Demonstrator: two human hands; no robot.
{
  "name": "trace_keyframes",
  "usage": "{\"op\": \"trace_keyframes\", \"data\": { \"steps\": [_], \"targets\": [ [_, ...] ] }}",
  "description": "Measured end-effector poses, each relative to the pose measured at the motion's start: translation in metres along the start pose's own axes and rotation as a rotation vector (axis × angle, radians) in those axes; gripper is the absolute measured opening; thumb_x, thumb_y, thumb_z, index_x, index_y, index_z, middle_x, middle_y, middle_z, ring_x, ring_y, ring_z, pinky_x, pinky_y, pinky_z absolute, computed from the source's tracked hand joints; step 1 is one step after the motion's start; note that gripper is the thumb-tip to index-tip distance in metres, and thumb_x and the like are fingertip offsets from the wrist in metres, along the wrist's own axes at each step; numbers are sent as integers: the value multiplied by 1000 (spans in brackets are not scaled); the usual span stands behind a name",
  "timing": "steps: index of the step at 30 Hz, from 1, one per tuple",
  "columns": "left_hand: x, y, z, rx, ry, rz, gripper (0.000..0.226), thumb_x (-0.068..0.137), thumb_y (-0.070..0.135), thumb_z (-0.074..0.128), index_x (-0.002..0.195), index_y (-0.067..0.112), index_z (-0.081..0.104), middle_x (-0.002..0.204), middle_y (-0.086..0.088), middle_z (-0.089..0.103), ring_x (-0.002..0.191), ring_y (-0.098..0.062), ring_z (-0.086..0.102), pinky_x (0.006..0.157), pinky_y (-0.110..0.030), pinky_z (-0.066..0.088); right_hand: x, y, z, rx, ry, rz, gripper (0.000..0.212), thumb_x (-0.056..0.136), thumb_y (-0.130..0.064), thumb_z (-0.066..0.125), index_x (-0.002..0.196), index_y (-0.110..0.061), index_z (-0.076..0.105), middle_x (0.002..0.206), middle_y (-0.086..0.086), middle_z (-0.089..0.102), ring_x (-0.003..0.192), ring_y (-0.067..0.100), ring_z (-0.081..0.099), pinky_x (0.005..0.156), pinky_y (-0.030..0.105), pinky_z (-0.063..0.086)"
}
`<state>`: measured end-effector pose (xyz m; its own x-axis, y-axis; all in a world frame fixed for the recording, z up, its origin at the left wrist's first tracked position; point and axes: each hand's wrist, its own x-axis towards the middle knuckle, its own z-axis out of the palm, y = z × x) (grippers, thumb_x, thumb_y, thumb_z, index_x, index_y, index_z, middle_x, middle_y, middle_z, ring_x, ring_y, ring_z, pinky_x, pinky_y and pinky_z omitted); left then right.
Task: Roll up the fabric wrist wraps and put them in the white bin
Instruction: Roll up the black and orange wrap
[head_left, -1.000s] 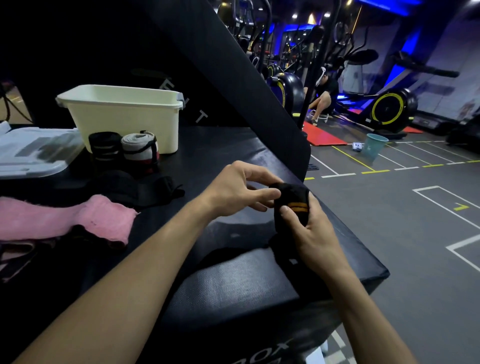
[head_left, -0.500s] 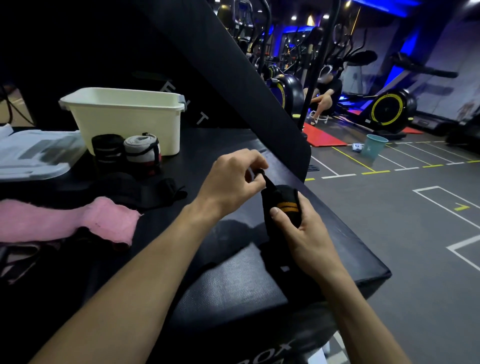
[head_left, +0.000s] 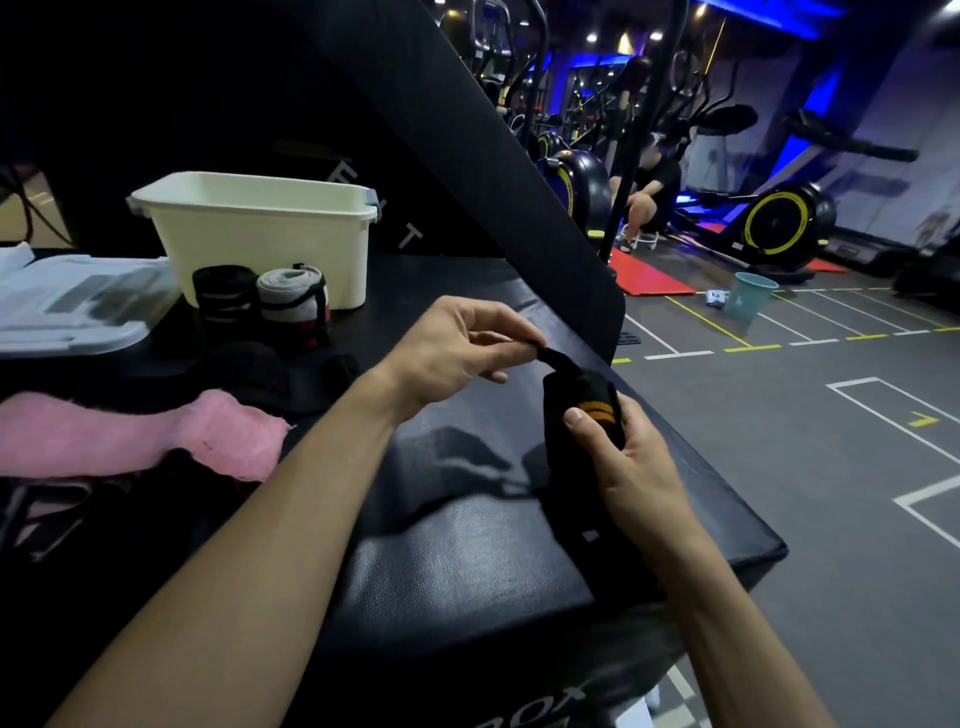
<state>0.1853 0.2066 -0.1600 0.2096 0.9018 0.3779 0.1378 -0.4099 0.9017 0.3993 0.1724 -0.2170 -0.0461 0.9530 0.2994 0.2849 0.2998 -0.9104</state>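
My right hand (head_left: 631, 467) grips a black wrist wrap with orange stripes (head_left: 587, 410), partly rolled, its tail hanging down over the black padded box (head_left: 467, 545). My left hand (head_left: 452, 353) pinches the wrap's thin black loop end just above the roll. The white bin (head_left: 260, 234) stands at the back of the box. In front of it stand two rolled wraps, a black one (head_left: 224, 293) and a grey one (head_left: 293, 299). A pink wrap (head_left: 135, 436) lies flat to the left, with loose black wraps (head_left: 280, 371) behind it.
A clear plastic lid (head_left: 72, 306) lies at the far left. A slanted black pad (head_left: 467, 130) leans over the box's right rear. The box's right edge drops to the gym floor, where exercise bikes, a teal bucket (head_left: 750, 293) and a seated person are.
My left hand has lifted off the roll and now pulls the thin loop end up and left. The roll has sunk slightly in my right hand.
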Motion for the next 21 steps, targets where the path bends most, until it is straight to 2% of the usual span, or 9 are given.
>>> {"op": "trace_keyframes", "data": {
  "steps": [4,7,9,13,17,19,21],
  "targets": [
    [-2,0,-8,-138,-137,-54,20,85,16,75,101,6,75,91,-5,74,79,-8,64,68,-23,53,-1,-1,0,8,-6,-11,31,95,-29,67,125,-21,61,107,-3,70,88,-3,66,75,10,48],
    [-4,3,-7,-216,-208,-73,24,85,16,71,104,1,70,82,2,72,69,-5,60,64,-20,49,-2,-3,0,19,-20,-14,32,95,-28,67,125,-20,60,106,-2,70,87,-3,66,75,10,48],
    [-4,4,-5,-251,-218,-78,26,87,13,68,109,-2,67,86,-1,71,68,-5,59,63,-20,47,-2,-3,0,33,-33,-15,32,95,-26,68,126,-20,60,105,0,70,85,-3,66,74,12,49],
    [-5,6,-5,-332,-244,-86,28,94,10,66,122,6,63,89,-5,68,70,-9,54,66,-24,45,-2,-3,1,23,-50,-25,33,95,-27,68,126,-21,60,105,-1,70,87,-1,66,75,14,49],
    [-4,8,-3,-490,-321,-132,27,97,11,57,123,9,62,85,-7,50,66,-10,38,64,-25,43,-3,-1,0,-19,-82,-46,37,94,-31,69,129,-26,59,107,-6,70,93,2,67,79,14,49],
    [-5,6,-3,-393,-358,-145,28,99,13,57,126,7,61,84,-4,49,68,-12,38,66,-26,44,-3,-1,0,-10,-76,-50,35,94,-30,69,128,-26,59,106,-5,70,91,1,67,78,15,50],
    [-6,4,-8,-210,-322,-141,25,101,14,59,124,6,63,83,0,59,74,-16,43,69,-26,45,-1,1,-1,30,-43,-46,34,94,-31,70,126,-24,60,107,-1,71,90,3,68,77,17,52]
  ]
}}
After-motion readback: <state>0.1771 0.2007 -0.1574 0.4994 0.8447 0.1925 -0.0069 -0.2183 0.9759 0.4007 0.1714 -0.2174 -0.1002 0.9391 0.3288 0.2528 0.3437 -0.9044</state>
